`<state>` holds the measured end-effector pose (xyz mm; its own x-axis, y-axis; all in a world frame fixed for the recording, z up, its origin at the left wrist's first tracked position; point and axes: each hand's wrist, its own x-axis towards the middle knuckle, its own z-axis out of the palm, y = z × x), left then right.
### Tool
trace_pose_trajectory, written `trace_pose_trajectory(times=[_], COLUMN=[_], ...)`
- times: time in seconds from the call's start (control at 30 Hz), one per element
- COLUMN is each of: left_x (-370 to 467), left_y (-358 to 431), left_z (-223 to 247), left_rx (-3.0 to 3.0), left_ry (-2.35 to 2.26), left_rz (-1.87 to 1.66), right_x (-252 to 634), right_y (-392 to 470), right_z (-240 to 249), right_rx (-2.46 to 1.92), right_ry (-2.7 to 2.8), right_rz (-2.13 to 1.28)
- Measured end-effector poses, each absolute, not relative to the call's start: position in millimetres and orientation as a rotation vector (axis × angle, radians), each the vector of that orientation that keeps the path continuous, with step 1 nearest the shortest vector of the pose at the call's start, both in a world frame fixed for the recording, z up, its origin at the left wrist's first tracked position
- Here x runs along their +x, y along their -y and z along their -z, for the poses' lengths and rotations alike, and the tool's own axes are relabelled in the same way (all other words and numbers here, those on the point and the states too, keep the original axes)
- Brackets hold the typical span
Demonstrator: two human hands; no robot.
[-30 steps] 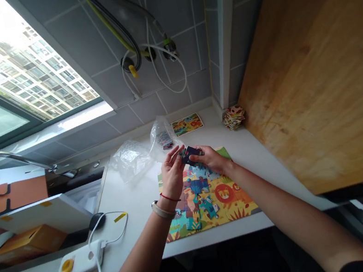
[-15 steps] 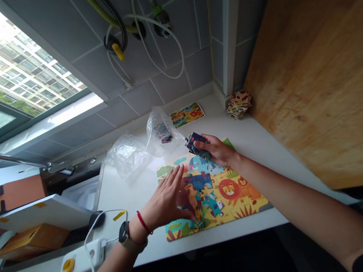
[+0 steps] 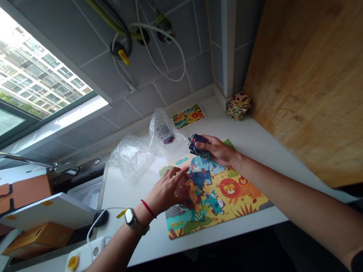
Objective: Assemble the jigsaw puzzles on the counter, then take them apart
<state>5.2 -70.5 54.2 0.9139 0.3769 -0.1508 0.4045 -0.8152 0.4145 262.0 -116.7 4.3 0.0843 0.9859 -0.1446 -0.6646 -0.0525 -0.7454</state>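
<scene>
An animal jigsaw puzzle (image 3: 233,213) lies on the white counter, with lions at its right and a few loose-looking dark blue and teal pieces on top of it. My left hand (image 3: 170,189) hovers over or rests on the puzzle's left part; its index finger stretches right and the others bend, with no piece visible in it. Whether the fingertips touch the puzzle I cannot tell. Above the puzzle's far edge, my right hand (image 3: 218,150) grips a small stack of dark blue puzzle pieces (image 3: 197,144), thumb on top.
Behind the puzzle are a clear plastic bag (image 3: 166,134) with pieces inside, a crumpled plastic bag (image 3: 130,154) and a small picture card (image 3: 188,116). A pile of pieces (image 3: 238,106) sits by the wooden panel (image 3: 330,81). Left stand a power strip (image 3: 84,261) and boxes (image 3: 40,240).
My left hand's spread fingers have bent, and the hand has shifted slightly up over the puzzle. My right hand keeps its stack in nearly the same place. The view has shifted slightly.
</scene>
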Motion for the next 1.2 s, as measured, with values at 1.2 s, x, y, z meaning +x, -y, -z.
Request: trace_pose_trajectory(times=[1.2], left_x=[11], left_y=[65], left_z=[-68], left_rx=[2.451], left_ry=[-0.674], left_rz=[0.269], right_x=[264], right_y=[118], right_z=[-3], right_rx=[-0.744], right_ry=[0.528], right_rz=[-1.505])
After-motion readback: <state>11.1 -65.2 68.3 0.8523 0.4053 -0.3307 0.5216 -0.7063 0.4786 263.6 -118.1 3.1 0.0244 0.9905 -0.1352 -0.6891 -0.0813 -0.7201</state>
